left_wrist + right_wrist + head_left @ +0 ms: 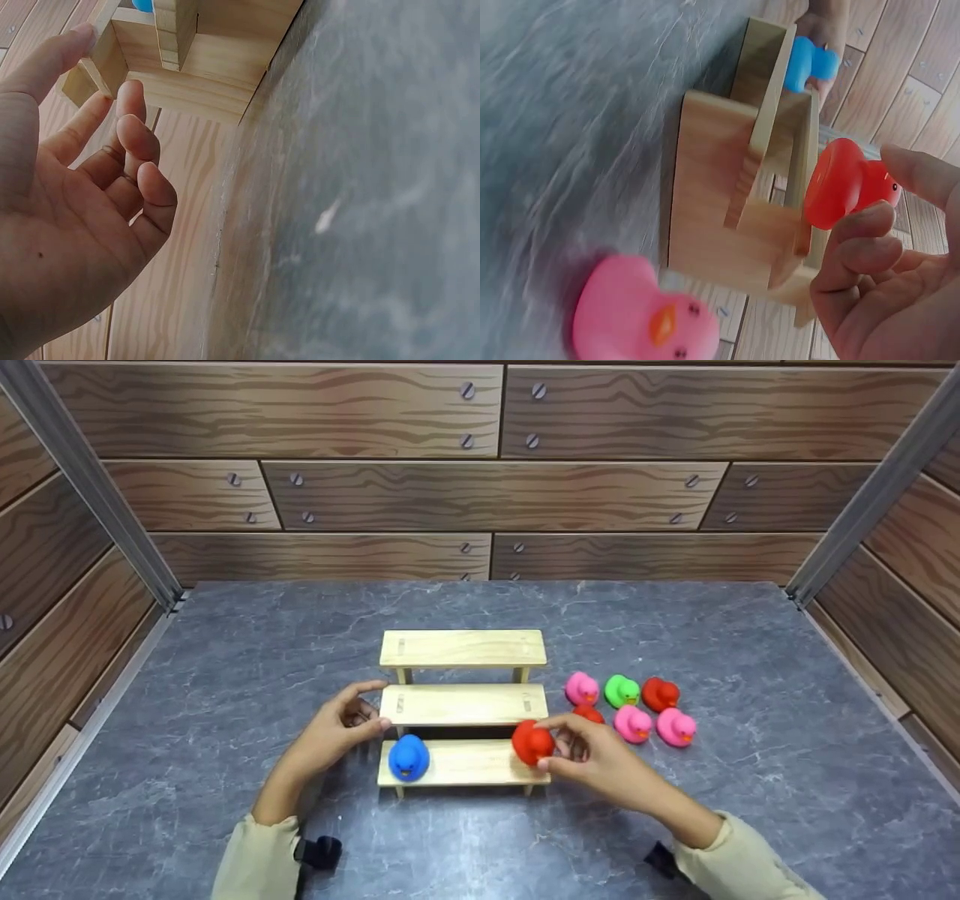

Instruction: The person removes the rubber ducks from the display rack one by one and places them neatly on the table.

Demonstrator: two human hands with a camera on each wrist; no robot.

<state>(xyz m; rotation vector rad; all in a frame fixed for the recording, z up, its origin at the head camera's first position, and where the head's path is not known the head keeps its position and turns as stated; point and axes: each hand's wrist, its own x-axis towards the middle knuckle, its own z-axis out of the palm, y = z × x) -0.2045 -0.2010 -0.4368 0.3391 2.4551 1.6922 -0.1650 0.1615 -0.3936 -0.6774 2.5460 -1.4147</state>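
A three-step wooden stand point(463, 705) stands on the grey tabletop. My left hand point(330, 735) is at the left end of its middle step, thumb at the front corner and index finger at the back corner; the other fingers curl loosely in the left wrist view. On the bottom step, at the left, sits a blue rubber duck point(409, 758). My right hand point(600, 757) pinches a red rubber duck point(532, 744) between thumb and fingers, at the right end of the bottom step. In the right wrist view that red duck point(840, 184) overlaps the step's edge.
Right of the stand is a group of ducks: pink ones point(676, 727), a green one point(622, 691), a red one point(661, 694) and another red duck point(589, 713) partly hidden behind my right hand. Wood-patterned walls point(480, 495) enclose the table's back and sides.
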